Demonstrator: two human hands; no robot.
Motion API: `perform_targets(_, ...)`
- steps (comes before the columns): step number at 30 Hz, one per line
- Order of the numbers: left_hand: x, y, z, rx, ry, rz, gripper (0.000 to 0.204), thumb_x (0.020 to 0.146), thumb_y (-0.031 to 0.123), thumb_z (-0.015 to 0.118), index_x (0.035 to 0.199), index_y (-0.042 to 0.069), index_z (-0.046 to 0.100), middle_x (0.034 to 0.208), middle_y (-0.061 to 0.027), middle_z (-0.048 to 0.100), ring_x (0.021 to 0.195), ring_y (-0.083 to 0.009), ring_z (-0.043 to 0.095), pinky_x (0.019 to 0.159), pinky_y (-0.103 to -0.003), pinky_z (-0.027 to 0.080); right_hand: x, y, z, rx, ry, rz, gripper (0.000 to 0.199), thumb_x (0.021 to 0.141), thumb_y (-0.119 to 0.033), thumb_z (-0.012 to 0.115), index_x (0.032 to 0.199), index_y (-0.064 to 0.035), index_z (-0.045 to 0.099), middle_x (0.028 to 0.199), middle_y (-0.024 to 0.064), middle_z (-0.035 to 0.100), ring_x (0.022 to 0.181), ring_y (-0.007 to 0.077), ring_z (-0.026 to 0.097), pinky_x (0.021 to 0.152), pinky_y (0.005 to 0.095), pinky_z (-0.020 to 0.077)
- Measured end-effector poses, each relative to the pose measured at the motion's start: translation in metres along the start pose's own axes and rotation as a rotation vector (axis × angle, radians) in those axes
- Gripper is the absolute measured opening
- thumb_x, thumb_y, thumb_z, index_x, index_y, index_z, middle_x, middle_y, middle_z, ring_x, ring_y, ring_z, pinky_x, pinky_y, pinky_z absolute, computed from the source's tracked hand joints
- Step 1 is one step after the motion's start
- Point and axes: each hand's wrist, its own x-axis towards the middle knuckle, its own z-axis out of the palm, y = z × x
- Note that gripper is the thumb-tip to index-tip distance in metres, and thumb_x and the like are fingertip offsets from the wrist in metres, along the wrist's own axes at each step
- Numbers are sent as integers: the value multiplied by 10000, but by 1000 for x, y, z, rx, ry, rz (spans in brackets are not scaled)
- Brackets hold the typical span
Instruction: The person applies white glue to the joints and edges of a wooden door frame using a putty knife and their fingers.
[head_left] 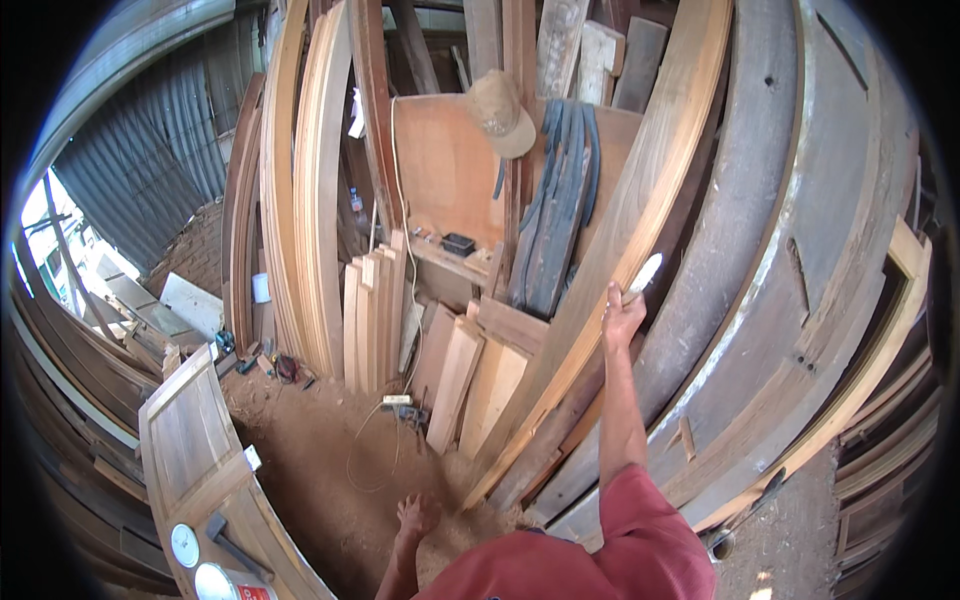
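Observation:
My right hand (622, 318) is raised on an outstretched arm, closed around a small tool with a bright white, flat, blade-like end (645, 272); its grip is hidden in my fingers. That hand is at the edge of a long pale wooden plank (612, 225) leaning upright; I cannot tell whether the tool touches it. Low in front of me hangs my left hand (418, 514), holding nothing, its fingers apart above the dusty floor (340, 470).
Wide grey boards (740, 200) lean at the right. At the lower left, a panelled wooden door (195, 420) carries a hammer (235, 545) and a white tub (220, 582). Short timber offcuts (455, 380) and a power strip (397, 400) with a cord stand ahead. A cap (498, 110) hangs above.

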Motion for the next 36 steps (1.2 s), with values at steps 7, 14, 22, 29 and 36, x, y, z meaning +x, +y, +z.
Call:
perform_targets(7,29,49,-8,-101,-213,-207,715,866,572,635,1449,178,511,1542,-174,416,1433,-426,310,1191,-564,233,12,6,-8,-73,-47,103,132,934,-118,739,892,-27,653,728,-50,576,568,40,433,488,249,358)
perform_targets(14,94,210,-90,-188,-18,130,928,818,598,702,1548,160,335,1604,-226,291,1486,-454,224,1210,-600,171,-20,-36,12,-94,-186,147,160,919,-130,770,947,1,682,853,-5,674,723,66,552,652,260,480)
perform_targets(22,124,350,-200,-316,367,234,1216,751,471,850,1575,-30,110,1615,-308,189,1510,-459,180,1243,-544,134,-64,-67,50,74,-426,184,170,947,-191,736,925,-59,631,766,-47,600,654,42,499,577,239,419)
perform_targets(29,117,314,-214,-472,563,181,1041,788,201,764,1596,16,135,1610,-265,267,1497,-414,269,1243,-445,271,-87,-77,79,634,-650,374,171,991,-132,666,888,-103,532,724,-55,493,622,18,400,568,203,386)
perform_targets(36,75,279,-235,-559,551,142,1055,748,142,735,1614,83,136,1516,-301,419,1314,-493,487,1150,-475,409,-120,31,130,792,-936,430,471,978,-198,675,1359,28,515,1267,156,635,1125,240,639,997,377,509)
